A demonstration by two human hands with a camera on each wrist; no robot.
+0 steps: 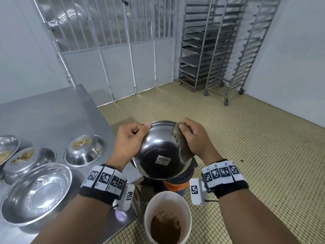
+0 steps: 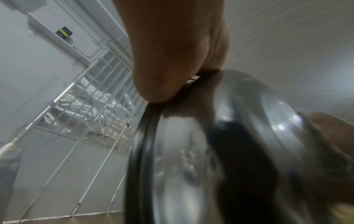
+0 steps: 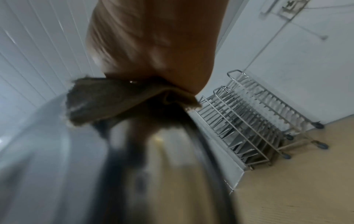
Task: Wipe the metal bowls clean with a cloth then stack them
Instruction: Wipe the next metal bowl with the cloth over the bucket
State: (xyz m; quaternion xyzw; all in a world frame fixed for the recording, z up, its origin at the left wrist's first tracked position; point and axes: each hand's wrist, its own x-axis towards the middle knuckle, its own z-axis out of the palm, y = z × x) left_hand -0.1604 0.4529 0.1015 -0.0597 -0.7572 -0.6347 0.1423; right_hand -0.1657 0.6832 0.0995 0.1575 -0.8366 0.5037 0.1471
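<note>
the held bowl (image 1: pixel 161 150) is up in the air off the worktop's right edge, tipped so its underside faces the camera, a pale sticker showing on the base. left hand (image 1: pixel 131 140) has it by the left rim, thumb on the outer wall, fingers curled over the edge, a firm narrow grip. from the left wrist view the thumb sits right on the rolled rim of the bowl (image 2: pixel 220 151). right hand (image 1: pixel 194 138) is on the opposite rim, pinching a brown cloth (image 1: pixel 182 147) against the metal; the cloth drapes down the bowl's right side. right wrist view shows the frayed cloth (image 3: pixel 114 100) bunched under the palm and lying on the bowl wall (image 3: pixel 57 151), all blurred.

directly below, on the tiled floor, a white bucket (image 1: pixel 167 217) holding brown liquid. on the worktop (image 1: pixel 52 111), near its front edge, a clean bowl (image 1: pixel 36 194) sits open side up. behind it, three dirty bowls (image 1: pixel 85 150) with food scraps line up toward the left edge, close together. far back at the right wall, wheeled tray racks (image 1: pixel 225 46).
</note>
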